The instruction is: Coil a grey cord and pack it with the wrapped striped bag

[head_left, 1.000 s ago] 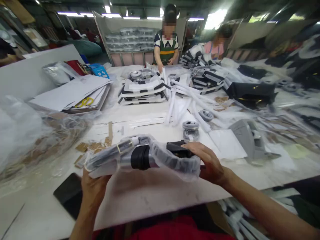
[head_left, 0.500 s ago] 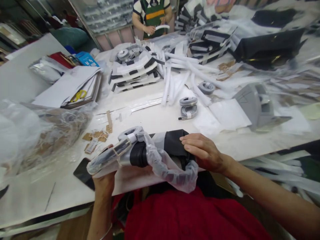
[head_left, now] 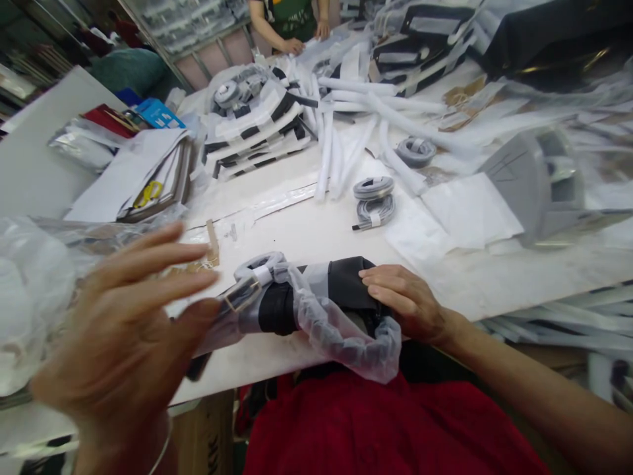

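Note:
A black, grey and white handbag [head_left: 346, 284] lies at the table's front edge. Its handle [head_left: 329, 323] is wrapped in wrinkled clear plastic and loops over the near side. A coiled grey strap [head_left: 260, 264] with a paper band sits at the bag's left end, beside a rectangular metal buckle [head_left: 243, 295]. My right hand [head_left: 403, 300] grips the bag's right end, fingers over the black top, thumb hidden. My left hand [head_left: 133, 330] is raised, slightly blurred, fingers apart and empty; it hides part of the bag's left end. A dark phone [head_left: 198, 366] shows partly beneath it.
Two strap coils [head_left: 374, 201] lie beyond the bag, near a grey tape dispenser-like holder [head_left: 534, 185]. White wrapped strips [head_left: 341, 155] and stacked striped pieces [head_left: 257, 132] cover the far side. Papers with yellow scissors [head_left: 148, 193] lie left. A co-worker's hands [head_left: 306, 41] are opposite.
My left hand has let go of the bag's left end and risen leftward, its fingers spreading. My right hand stays on the bag. The co-worker has lowered a white strip to the table.

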Motion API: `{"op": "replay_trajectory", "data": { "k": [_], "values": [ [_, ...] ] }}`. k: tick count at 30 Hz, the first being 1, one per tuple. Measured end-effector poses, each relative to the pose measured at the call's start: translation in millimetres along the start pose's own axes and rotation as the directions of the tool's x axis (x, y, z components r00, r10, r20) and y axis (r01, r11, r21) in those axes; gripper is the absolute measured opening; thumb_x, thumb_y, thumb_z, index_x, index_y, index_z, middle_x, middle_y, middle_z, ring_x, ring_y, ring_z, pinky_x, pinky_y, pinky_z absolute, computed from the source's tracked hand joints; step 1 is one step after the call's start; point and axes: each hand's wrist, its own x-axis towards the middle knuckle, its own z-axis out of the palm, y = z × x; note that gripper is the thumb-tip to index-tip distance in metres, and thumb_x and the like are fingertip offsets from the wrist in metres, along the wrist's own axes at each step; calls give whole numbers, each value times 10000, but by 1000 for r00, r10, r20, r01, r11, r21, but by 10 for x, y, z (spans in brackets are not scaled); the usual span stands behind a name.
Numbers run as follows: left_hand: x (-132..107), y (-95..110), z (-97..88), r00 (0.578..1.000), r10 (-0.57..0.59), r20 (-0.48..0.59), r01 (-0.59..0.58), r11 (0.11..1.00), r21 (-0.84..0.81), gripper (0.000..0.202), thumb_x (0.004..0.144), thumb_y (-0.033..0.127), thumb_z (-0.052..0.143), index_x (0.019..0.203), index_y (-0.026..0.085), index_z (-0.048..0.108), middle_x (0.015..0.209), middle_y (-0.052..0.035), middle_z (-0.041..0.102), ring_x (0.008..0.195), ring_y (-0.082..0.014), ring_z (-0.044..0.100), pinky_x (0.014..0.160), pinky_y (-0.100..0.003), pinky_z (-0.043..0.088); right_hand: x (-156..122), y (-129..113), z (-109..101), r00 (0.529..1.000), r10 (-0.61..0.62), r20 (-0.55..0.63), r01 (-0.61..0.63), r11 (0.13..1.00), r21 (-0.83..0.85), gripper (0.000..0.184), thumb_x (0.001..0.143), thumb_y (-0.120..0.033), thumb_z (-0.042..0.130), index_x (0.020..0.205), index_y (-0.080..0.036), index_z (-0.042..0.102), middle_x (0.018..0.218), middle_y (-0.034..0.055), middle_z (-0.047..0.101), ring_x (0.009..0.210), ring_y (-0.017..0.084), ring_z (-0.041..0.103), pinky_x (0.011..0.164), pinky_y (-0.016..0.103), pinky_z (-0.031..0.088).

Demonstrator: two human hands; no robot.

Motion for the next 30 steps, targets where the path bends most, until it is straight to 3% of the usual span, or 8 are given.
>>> {"op": "replay_trajectory", "data": {
  "k": [1, 3, 6, 9, 15, 21, 25, 30],
  "values": [
    [121, 99, 85, 965, 197, 174, -196, 980, -25, 173, 805, 250, 694, 947, 350, 695, 1052, 45, 665, 1122, -234, 592, 1067, -447, 448, 1, 0, 1, 1000, -3, 1, 3, 1000, 0, 468, 860, -94, 623, 1307, -192, 524, 1117, 124, 706, 1133, 262, 652, 901, 456, 592],
    [331, 268, 306, 760, 462, 456, -454, 881, -136, 195, 833, 184, 668, 962, 325, 708, 1004, 23, 680, 1086, -210, 599, 1047, -396, 441, 1, 2, 4, 1000, 0, 4, 0, 1000, -10, 504, 854, -87, 630, 1332, -185, 506, 1129, 130, 702, 1142, 258, 647, 916, 451, 585],
    [531, 416, 639, 477, 560, 678, -555, 790, -262, 200, 873, 152, 611, 993, 281, 706, 1125, -12, 667, 1189, -208, 556, 1101, -385, 381, -22, 8, 18, 999, 32, 0, -32, 999, -36, 515, 864, -87, 619, 1350, -208, 495, 1158, 120, 696, 1150, 250, 641, 925, 450, 580],
    [610, 460, 809, 349, 571, 743, -580, 755, -307, 152, 880, 176, 616, 955, 275, 702, 1240, -4, 632, 1318, -220, 471, 1179, -427, 287, -57, 14, 41, 999, 54, -3, -54, 998, -31, 510, 875, -87, 608, 1351, -232, 498, 1173, 101, 692, 1162, 243, 634, 935, 450, 573],
    [590, 467, 747, 346, 599, 722, -593, 736, -326, 108, 900, 236, 610, 956, 285, 688, 1371, 22, 569, 1410, -199, 372, 1233, -439, 192, -78, 38, 72, 997, 64, -37, -65, 997, -37, 517, 893, -92, 574, 1383, -223, 478, 1188, 103, 682, 1158, 229, 628, 945, 428, 561],
    [524, 469, 746, 330, 538, 776, -725, 670, -157, 189, 936, 206, 532, 1025, 272, 685, 1448, 10, 522, 1458, -243, 298, 1236, -529, 111, -62, 85, 117, 992, 119, -44, -121, 992, -41, 544, 895, -69, 520, 1405, -238, 442, 1180, 95, 675, 1116, 218, 641, 915, 428, 566],
    [491, 415, 843, 338, 456, 823, -604, 776, -182, 178, 907, 189, 581, 1018, 252, 705, 1446, -28, 527, 1418, -265, 376, 1224, -528, 183, -43, 124, 119, 990, 134, -40, -136, 990, -45, 536, 892, -72, 512, 1403, -217, 437, 1150, 108, 680, 1090, 226, 646, 891, 424, 574],
    [513, 395, 830, 427, 346, 835, -405, 899, -165, 199, 955, 314, 543, 966, 244, 729, 1358, -28, 601, 1334, -196, 485, 1193, -395, 300, -6, 41, 110, 986, 120, -115, -123, 992, -18, 506, 896, -93, 533, 1384, -218, 480, 1125, 107, 689, 1049, 229, 657, 860, 399, 589]
  ]
}}
